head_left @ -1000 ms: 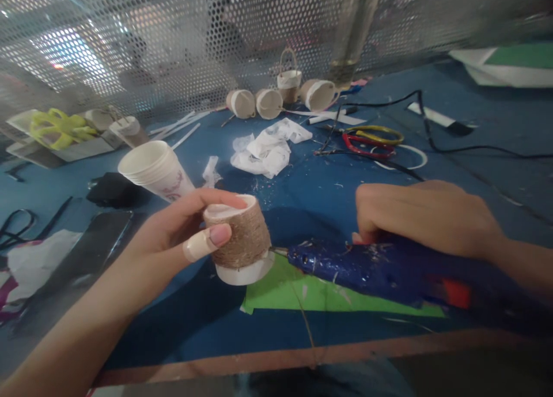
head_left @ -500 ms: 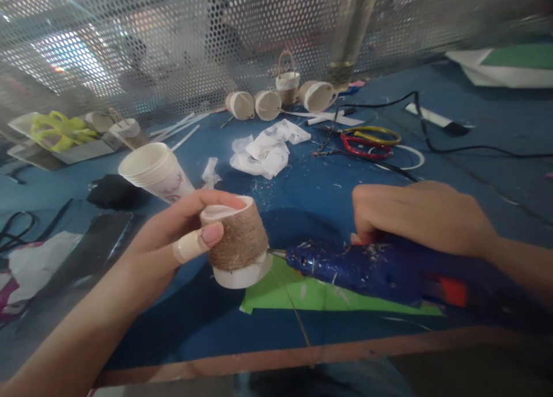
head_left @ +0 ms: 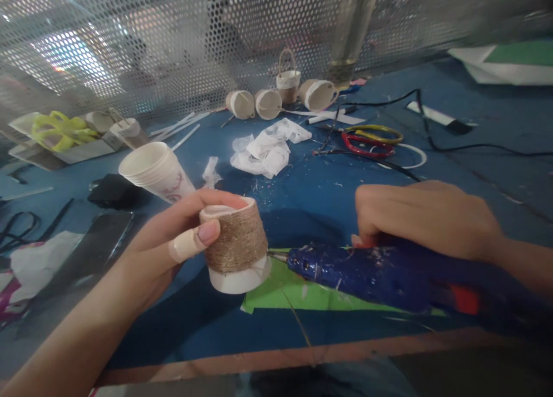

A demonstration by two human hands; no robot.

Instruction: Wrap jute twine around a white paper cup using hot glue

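Observation:
My left hand (head_left: 173, 247), with a bandage on its thumb, grips a white paper cup (head_left: 239, 282) by the rim, fingers inside and thumb on the outer wall. Brown twine (head_left: 237, 241) is wound around most of the cup, leaving a white band at the lower end. My right hand (head_left: 423, 212) is closed around a blue hot glue gun (head_left: 363, 273) with a red part. The nozzle is at the cup's right side, near the lower edge of the twine. A loose strand of twine (head_left: 298, 319) hangs below, over a green sheet (head_left: 276, 293).
A stack of paper cups (head_left: 151, 169) leans behind my left hand. Crumpled white tissue (head_left: 268, 149), red and yellow handled scissors (head_left: 371, 140) and a black cable (head_left: 425, 123) lie farther back. Several twine-wrapped cups (head_left: 268, 104) line the perforated screen. A box with yellow scissors (head_left: 64, 135) is at left.
The cup has tilted slightly and its lower end sits a little lower. The glue gun has shifted slightly right, its nozzle still close to the cup.

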